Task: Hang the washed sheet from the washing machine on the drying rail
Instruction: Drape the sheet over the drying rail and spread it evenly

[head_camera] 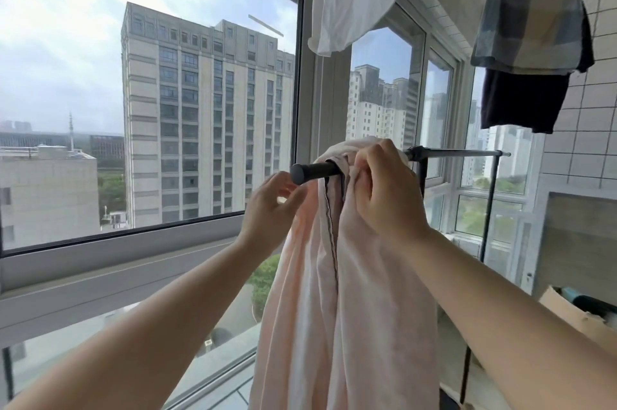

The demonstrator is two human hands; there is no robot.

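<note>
Sheet hangs bunched over the rail end at frame centre, right hand fingers clamped on its top fold, left hand fingers loosely apart beside the rail cap; so near the end, a leftward tug likely slides it off.

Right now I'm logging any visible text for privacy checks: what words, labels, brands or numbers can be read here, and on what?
None: no readable text in this view.
The pink sheet shows only a dark seam line, no label.
The drying rail and its end cap are unmarked.
The buildings beyond the window show no legible signs.
The checked cloth hanging above bears only a pattern.
</note>
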